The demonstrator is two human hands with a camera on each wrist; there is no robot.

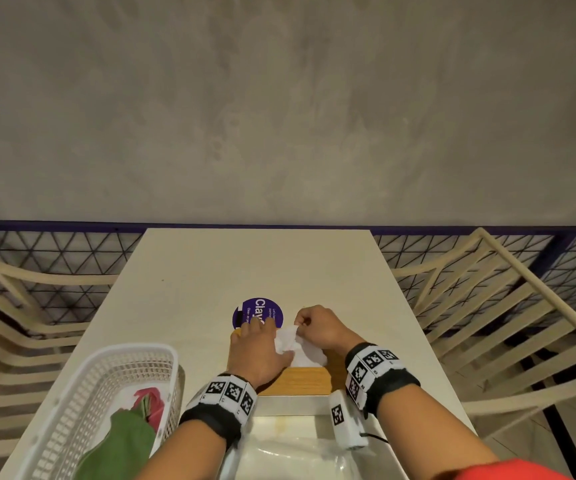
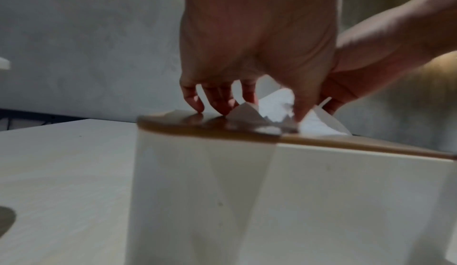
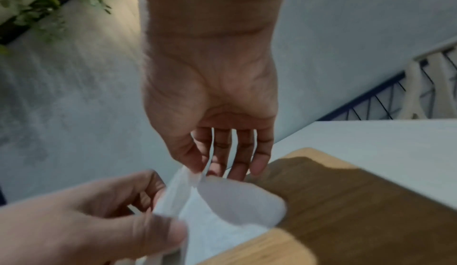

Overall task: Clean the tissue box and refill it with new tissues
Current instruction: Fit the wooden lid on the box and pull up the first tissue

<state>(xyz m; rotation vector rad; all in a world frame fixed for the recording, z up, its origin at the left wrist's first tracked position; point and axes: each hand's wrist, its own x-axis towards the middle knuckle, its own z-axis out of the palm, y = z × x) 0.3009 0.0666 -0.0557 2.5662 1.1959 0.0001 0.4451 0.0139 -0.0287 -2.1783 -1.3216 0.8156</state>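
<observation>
The tissue box (image 1: 290, 403) is white with a wooden lid (image 1: 298, 381) and stands on the table in front of me. A white tissue (image 1: 293, 344) sticks up through the lid's slot. My left hand (image 1: 260, 337) lies flat on the lid beside the slot, its fingertips (image 2: 197, 109) pressing on the wood (image 2: 346, 142). My right hand (image 1: 301, 324) pinches the tissue's top edge between thumb and forefinger (image 3: 197, 168). In the right wrist view the tissue (image 3: 222, 210) bunches over the lid (image 3: 346, 201), with the left thumb (image 3: 160, 228) against it.
A white plastic basket (image 1: 82, 393) at the near left holds a green cloth (image 1: 120, 445) and a pink cloth (image 1: 149, 398). A clear plastic pack (image 1: 286, 455) lies at the table's near edge. A round purple sticker (image 1: 257, 308) is beyond the box. Slatted chairs (image 1: 487, 306) flank the table.
</observation>
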